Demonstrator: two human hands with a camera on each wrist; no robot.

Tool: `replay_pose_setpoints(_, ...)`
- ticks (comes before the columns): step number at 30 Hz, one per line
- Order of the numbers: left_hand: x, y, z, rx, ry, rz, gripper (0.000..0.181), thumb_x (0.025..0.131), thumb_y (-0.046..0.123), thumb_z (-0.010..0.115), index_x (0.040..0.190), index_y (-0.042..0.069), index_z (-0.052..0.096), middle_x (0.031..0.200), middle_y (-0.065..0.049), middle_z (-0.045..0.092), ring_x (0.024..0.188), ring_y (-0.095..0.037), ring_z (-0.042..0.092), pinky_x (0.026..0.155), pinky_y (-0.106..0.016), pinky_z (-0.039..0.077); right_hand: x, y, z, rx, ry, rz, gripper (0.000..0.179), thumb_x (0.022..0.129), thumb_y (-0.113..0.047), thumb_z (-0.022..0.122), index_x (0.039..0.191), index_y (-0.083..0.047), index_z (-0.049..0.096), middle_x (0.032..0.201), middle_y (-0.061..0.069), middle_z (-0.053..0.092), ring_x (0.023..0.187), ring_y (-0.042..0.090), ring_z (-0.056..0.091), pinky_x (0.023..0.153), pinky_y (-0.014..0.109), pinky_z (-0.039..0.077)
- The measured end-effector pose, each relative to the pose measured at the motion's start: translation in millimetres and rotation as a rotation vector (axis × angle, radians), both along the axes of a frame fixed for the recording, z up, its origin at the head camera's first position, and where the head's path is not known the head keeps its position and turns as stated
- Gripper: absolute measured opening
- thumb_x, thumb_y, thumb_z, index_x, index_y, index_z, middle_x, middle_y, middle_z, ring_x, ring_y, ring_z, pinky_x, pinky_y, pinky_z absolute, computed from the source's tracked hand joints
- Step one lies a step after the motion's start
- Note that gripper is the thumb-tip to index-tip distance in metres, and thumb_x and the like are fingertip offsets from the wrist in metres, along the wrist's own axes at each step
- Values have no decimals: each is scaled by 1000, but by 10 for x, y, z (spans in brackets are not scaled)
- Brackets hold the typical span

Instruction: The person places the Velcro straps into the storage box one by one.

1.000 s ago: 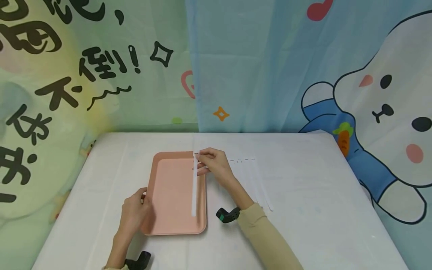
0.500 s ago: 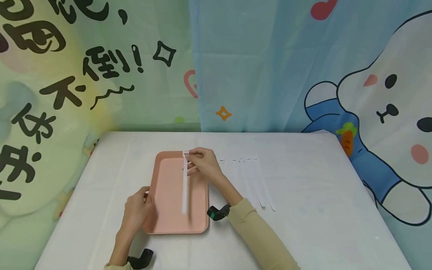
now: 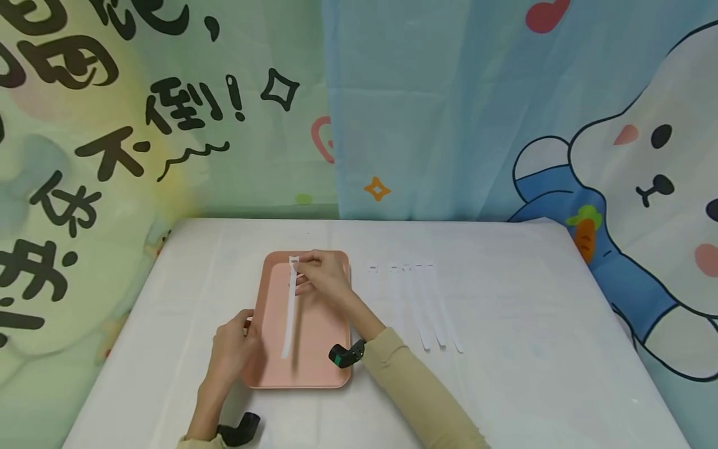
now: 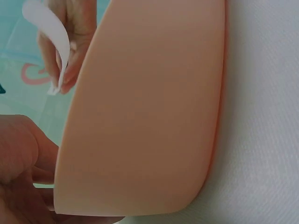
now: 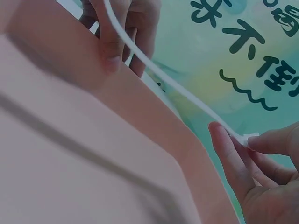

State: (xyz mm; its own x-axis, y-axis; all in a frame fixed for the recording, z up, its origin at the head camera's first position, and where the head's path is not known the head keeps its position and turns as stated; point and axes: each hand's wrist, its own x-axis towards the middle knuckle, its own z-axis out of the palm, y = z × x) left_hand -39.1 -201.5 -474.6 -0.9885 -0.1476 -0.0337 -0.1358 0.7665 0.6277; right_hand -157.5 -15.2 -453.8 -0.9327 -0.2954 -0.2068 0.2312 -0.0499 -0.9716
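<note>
My right hand (image 3: 328,279) pinches one end of a long, thin white strip (image 3: 290,312) between thumb and fingertips. The pinched end has a small square tab, and the rest hangs free and bends over the left half of a shallow pink tray (image 3: 322,349). In the right wrist view the strip (image 5: 170,83) curves from the fingertips across toward the tray's rim. My left hand (image 3: 231,344) grips the tray's left side wall, its thumb over the inside and its other fingers outside, partly hidden by the wall in the left wrist view.
Several more white strips (image 3: 417,312) lie side by side on the white-covered table (image 3: 533,349), right of the tray, with dark marks at their far ends. A printed curtain (image 3: 392,112) hangs behind the table. Each wrist wears a black camera (image 3: 346,355).
My right hand has carried the strip leftward, from above the tray's right side to above its left half. My left hand keeps its grip on the tray's edge.
</note>
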Motion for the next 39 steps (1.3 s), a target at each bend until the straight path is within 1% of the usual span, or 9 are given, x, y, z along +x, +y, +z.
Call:
replay_pose_setpoints(2, 5, -7, 1, 5, 4, -2, 34, 94, -1, 56, 125, -13, 63, 102, -32, 73, 77, -35, 72, 63, -43, 56, -2, -36, -27, -2, -4, 18, 24, 99, -8, 66, 118, 6, 67, 96, 22, 74, 89, 54, 70, 80, 59, 58)
replay_pose_setpoints(5, 13, -22, 6, 10, 4, -7, 33, 95, 0, 56, 125, -12, 64, 102, -31, 73, 73, -31, 70, 62, -40, 54, -3, -92, -70, -8, 4, 35, 25, 99, -8, 66, 120, 6, 67, 97, 23, 73, 90, 53, 70, 80, 58, 58)
replay_pose_setpoints(9, 10, -41, 27, 9, 0, -9, 34, 94, 0, 56, 125, -12, 63, 102, -30, 73, 74, -30, 70, 61, -39, 52, 1, -187, -106, -6, 27, 37, 26, 98, -7, 66, 119, 8, 67, 101, 28, 73, 91, 52, 71, 79, 58, 58)
replay_pose_setpoints(13, 6, -56, 43, 15, -10, -2, 34, 94, 0, 56, 125, -13, 62, 102, -31, 73, 72, -28, 68, 58, -36, 50, 2, -277, -128, 10, 30, 33, 24, 98, -7, 67, 117, 7, 68, 101, 26, 74, 91, 52, 71, 78, 56, 59)
replay_pose_setpoints(20, 10, -67, 25, 22, 5, 3, 32, 94, 0, 56, 123, -12, 64, 101, -31, 73, 78, -36, 72, 61, -42, 54, -3, -409, -198, 64, 0, 17, 24, 98, -10, 67, 118, 4, 68, 94, 22, 74, 84, 51, 73, 73, 53, 60)
replay_pose_setpoints(25, 10, -61, 15, 41, -12, 19, 33, 94, 1, 56, 124, -10, 65, 102, -30, 73, 80, -36, 73, 63, -42, 55, -4, -501, -265, 117, -3, 25, 22, 97, -10, 68, 116, 2, 70, 94, 18, 75, 79, 44, 75, 68, 48, 62)
replay_pose_setpoints(28, -6, -47, 2, 53, -17, 21, 33, 94, 1, 56, 124, -10, 65, 102, -29, 74, 82, -36, 73, 66, -43, 56, -8, -537, -298, 122, -5, 15, 22, 97, -9, 69, 116, 2, 70, 95, 17, 76, 78, 41, 75, 66, 46, 62)
replay_pose_setpoints(34, -32, -22, -34, 45, -20, 17, 30, 94, 3, 57, 121, -6, 67, 101, -26, 75, 82, -34, 72, 67, -44, 55, -24, -577, -369, 128, -29, -3, 24, 95, -6, 70, 117, 4, 70, 97, 16, 76, 77, 34, 77, 66, 41, 62)
replay_pose_setpoints(39, -31, -27, -34, 37, -12, 21, 30, 94, 3, 57, 121, -7, 67, 101, -27, 74, 84, -36, 73, 69, -47, 56, -30, -602, -390, 143, 1, 12, 21, 95, -5, 70, 113, 5, 70, 96, 18, 76, 78, 33, 77, 66, 37, 62)
